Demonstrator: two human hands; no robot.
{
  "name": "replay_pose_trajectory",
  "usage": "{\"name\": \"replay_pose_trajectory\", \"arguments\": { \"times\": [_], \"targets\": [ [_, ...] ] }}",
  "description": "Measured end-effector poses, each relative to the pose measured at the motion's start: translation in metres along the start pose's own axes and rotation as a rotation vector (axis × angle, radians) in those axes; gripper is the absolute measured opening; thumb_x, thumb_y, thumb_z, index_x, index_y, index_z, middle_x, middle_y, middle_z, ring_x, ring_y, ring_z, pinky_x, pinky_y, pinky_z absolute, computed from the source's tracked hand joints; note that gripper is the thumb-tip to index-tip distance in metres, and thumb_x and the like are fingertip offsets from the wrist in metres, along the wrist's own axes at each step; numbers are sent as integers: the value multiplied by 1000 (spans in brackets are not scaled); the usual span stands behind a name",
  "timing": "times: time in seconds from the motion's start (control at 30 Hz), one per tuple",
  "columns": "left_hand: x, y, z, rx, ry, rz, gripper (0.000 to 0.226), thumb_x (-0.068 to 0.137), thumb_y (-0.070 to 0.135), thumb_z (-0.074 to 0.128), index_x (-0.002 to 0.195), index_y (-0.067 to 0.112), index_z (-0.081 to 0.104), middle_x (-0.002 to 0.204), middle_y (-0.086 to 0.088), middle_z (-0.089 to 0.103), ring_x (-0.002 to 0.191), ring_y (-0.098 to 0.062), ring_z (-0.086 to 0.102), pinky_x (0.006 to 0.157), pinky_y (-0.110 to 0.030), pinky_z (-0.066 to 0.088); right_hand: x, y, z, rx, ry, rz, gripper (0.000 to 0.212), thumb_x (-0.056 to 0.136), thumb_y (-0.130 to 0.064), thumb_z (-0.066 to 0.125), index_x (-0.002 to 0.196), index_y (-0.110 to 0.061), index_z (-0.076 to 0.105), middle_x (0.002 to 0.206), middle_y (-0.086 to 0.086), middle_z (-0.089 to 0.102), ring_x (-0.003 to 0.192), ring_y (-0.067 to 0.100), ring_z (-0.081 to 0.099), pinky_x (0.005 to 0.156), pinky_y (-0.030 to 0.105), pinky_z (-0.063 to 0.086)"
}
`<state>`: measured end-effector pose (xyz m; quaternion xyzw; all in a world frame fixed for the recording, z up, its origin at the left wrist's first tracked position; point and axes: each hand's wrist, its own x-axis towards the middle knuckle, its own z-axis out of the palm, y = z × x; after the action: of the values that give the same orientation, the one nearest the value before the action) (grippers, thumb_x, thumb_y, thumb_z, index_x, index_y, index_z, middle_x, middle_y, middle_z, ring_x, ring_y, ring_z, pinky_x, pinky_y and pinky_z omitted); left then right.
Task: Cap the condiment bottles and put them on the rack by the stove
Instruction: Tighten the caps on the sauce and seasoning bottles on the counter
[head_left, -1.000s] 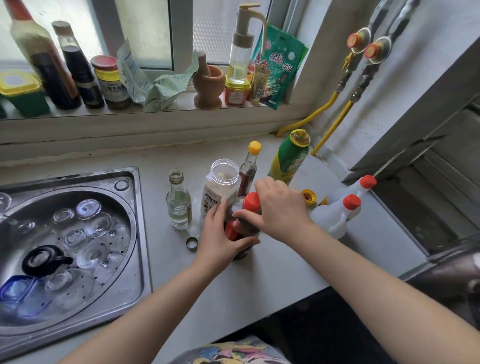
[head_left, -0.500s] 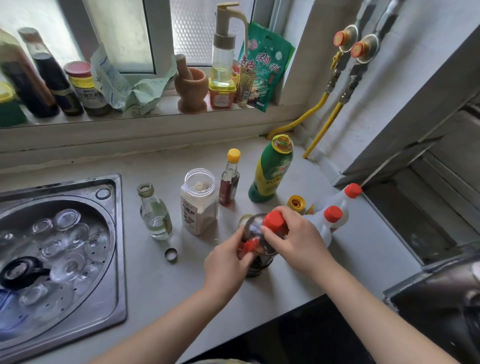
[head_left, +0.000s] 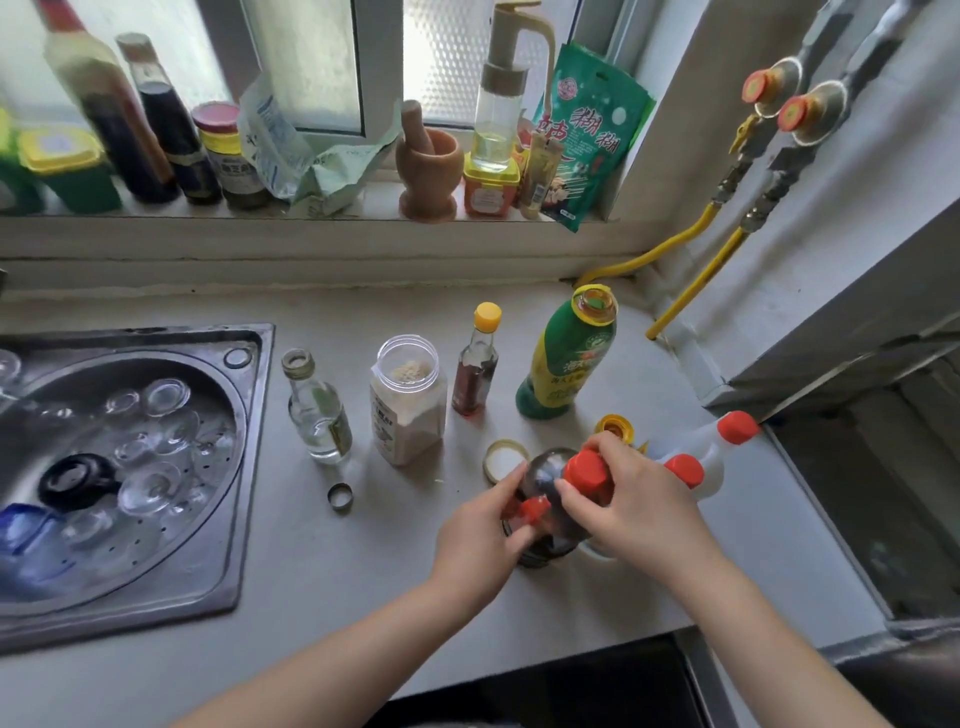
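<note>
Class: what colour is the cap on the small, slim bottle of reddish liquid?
Yellow cap, seen in the head view.

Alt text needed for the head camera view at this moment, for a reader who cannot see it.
On a grey counter, the right hand grips a red cap on top of a dark bottle that the left hand holds by its side. Behind stand an uncapped small glass bottle, an open powder jar, a yellow-capped bottle and a green bottle; loose lids lie nearby.

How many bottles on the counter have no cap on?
2 for sure: the small clear bottle beside the sink, and the green bottle near the yellow pipes. The wide powder jar is open too. Hands may hide others.
</note>
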<state>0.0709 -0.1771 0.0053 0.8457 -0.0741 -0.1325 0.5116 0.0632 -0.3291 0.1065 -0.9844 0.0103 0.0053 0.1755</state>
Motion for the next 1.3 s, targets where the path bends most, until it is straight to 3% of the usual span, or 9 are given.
{"name": "replay_pose_trajectory", "arguments": {
  "times": [0.1, 0.2, 0.4, 0.5, 0.77, 0.93, 1.03, 1.13, 1.3],
  "targets": [
    [-7, -11, -9, 20, -50, -38, 63, 75, 43, 70, 131, 49, 42, 112, 15, 63, 103, -3, 59, 87, -35, 51, 6, -8, -8, -331, 80, -167, 43, 72, -53, 65, 97, -19, 56, 89, -1, 54, 85, 24, 56, 64, 32, 43],
    [-19, -35, -29, 61, 31, -128, 53, 77, 43, 71, 126, 34, 54, 106, 16, 59, 95, 1, 59, 87, -31, 51, 15, -41, -5, -183, 244, -383, 49, 73, -49, 67, 107, -14, 62, 94, 4, 60, 86, 23, 57, 70, 33, 49],
    [-45, -88, -111, 191, 290, -357, 17, 83, 33, 66, 98, 26, 69, 92, 9, 70, 76, -8, 64, 75, -29, 51, 49, -115, 107, 133, -399, -248, 35, 87, -40, 57, 116, -20, 54, 112, 0, 57, 104, 20, 56, 84, 34, 47],
    [-45, -100, -152, 193, 343, -381, 12, 85, 32, 64, 94, 26, 69, 88, 9, 70, 74, -8, 63, 70, -26, 49, 63, -134, 171, 91, -461, -159, 46, 87, -38, 56, 128, -18, 48, 128, 6, 49, 116, 25, 51, 91, 34, 44],
    [-38, -125, -219, 168, 215, -245, 15, 86, 29, 64, 97, 22, 70, 81, 7, 69, 70, -5, 61, 69, -21, 46, 72, -164, 225, -56, -360, -67, 27, 81, -26, 52, 103, -11, 56, 111, 10, 52, 100, 31, 55, 68, 34, 40],
    [-24, -122, -230, 93, 168, -173, 25, 84, 29, 66, 108, 27, 64, 81, 12, 66, 76, -3, 62, 75, -27, 51, 65, -172, 187, 298, -207, 107, 28, 76, -21, 65, 103, -15, 64, 97, 0, 51, 90, 19, 57, 76, 24, 40],
    [-9, -106, -230, 19, 202, -66, 42, 79, 26, 71, 118, 29, 57, 95, 12, 62, 85, -2, 61, 77, -27, 52, 61, -181, 131, 515, 10, 50, 18, 75, -13, 69, 90, -22, 63, 89, -7, 52, 72, 6, 54, 69, 15, 42],
    [10, -89, -226, 52, 253, 25, 62, 75, 27, 74, 131, 26, 47, 116, 6, 56, 104, -8, 56, 86, -29, 50, 70, -195, 88, 681, 148, -42, 21, 76, -7, 70, 88, -19, 58, 92, -2, 57, 79, 8, 61, 73, 15, 49],
    [31, -71, -221, 32, 278, 57, 66, 76, 31, 73, 136, 25, 44, 129, 4, 53, 119, -12, 49, 95, -33, 45, 100, -216, 74, 727, 140, -174, 21, 75, -9, 74, 89, -17, 60, 94, -2, 65, 92, 10, 63, 84, 20, 49]
  ]
}}
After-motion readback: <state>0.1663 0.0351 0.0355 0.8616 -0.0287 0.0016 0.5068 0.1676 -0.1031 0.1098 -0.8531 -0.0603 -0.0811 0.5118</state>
